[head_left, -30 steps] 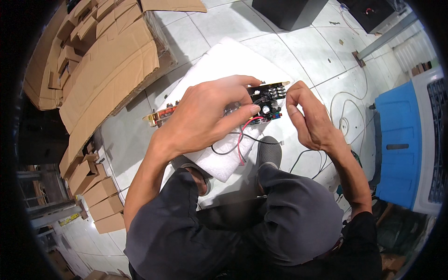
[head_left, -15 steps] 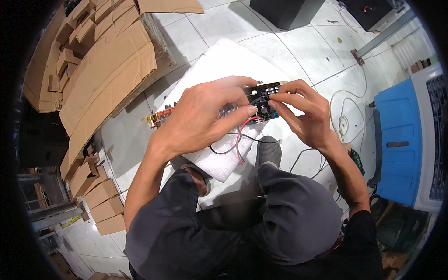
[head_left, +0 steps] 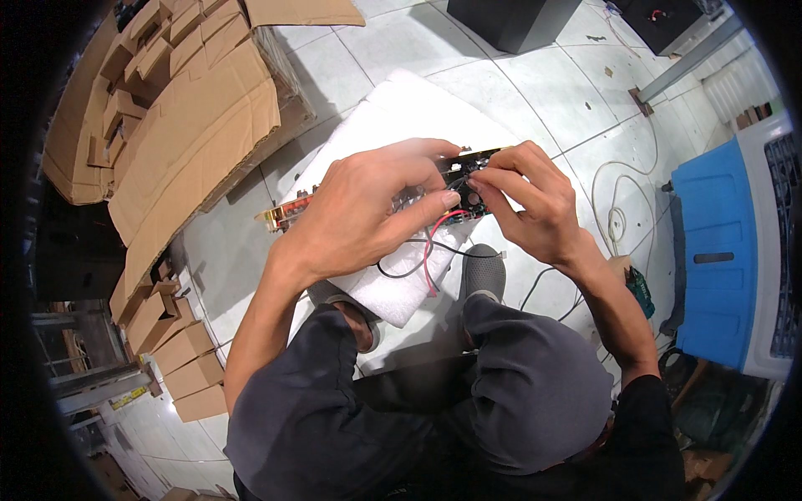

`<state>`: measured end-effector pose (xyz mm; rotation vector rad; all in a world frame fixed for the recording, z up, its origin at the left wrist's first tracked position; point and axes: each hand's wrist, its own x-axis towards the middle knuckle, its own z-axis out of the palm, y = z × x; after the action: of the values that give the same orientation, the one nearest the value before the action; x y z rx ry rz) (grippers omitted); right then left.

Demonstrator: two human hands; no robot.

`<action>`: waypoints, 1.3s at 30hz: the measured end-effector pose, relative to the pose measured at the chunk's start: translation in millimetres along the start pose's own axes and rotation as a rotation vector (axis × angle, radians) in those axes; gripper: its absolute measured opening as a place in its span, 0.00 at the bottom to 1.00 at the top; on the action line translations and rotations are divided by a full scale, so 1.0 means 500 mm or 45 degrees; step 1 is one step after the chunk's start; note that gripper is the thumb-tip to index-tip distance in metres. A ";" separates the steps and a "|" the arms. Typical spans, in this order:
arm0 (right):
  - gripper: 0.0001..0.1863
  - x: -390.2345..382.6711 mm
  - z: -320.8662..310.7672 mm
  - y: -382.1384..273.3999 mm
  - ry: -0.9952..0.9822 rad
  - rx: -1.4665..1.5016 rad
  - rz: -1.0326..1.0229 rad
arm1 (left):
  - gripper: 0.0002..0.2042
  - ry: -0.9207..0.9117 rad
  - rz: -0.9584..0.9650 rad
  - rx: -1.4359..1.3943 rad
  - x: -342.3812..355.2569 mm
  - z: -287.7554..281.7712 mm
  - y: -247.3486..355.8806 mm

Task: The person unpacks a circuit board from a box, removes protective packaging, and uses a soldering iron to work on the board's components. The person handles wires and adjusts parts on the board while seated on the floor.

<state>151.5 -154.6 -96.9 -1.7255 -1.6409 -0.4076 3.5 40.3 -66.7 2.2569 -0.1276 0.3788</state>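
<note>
A black circuit board point(head_left: 473, 200) with small components lies across a white foam block point(head_left: 409, 104), tilted up to the right. My left hand point(head_left: 355, 204) grips its left part, thumb on the near side and fingers over the far edge. The fingers of my right hand point(head_left: 535, 192) are pinched at the board's right part, where dark wires run; what they hold is too small to make out. A red wire point(head_left: 428, 250) and a black wire point(head_left: 459, 250) hang from the board's near side. Left of my left hand, an orange-and-gold part point(head_left: 288, 210) sticks out.
At the left stands a large open carton point(head_left: 196, 150) holding small cardboard boxes, with more boxes point(head_left: 190, 355) below. To the right are a blue-and-white plastic unit point(head_left: 718, 255) and a loose pale cable point(head_left: 616, 219). A black cabinet point(head_left: 514, 21) stands at the far side.
My right hand has shifted slightly left along the board, its pinched fingertips now closer to my left thumb. My left hand keeps its grip almost unmoved.
</note>
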 end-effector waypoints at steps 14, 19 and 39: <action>0.05 0.000 -0.017 -0.011 0.060 0.605 0.631 | 0.05 -0.091 -0.063 -0.012 0.001 -0.008 0.013; 0.09 -0.003 -0.020 -0.012 0.019 0.442 0.718 | 0.06 -0.094 -0.058 -0.006 0.001 -0.009 0.013; 0.03 -0.008 -0.008 -0.015 0.017 0.208 0.322 | 0.05 -0.091 -0.059 -0.010 0.002 -0.007 0.012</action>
<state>144.5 -160.8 -94.8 -1.7726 -1.3834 -0.1601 2.5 39.0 -59.6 2.2622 -0.1134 0.2731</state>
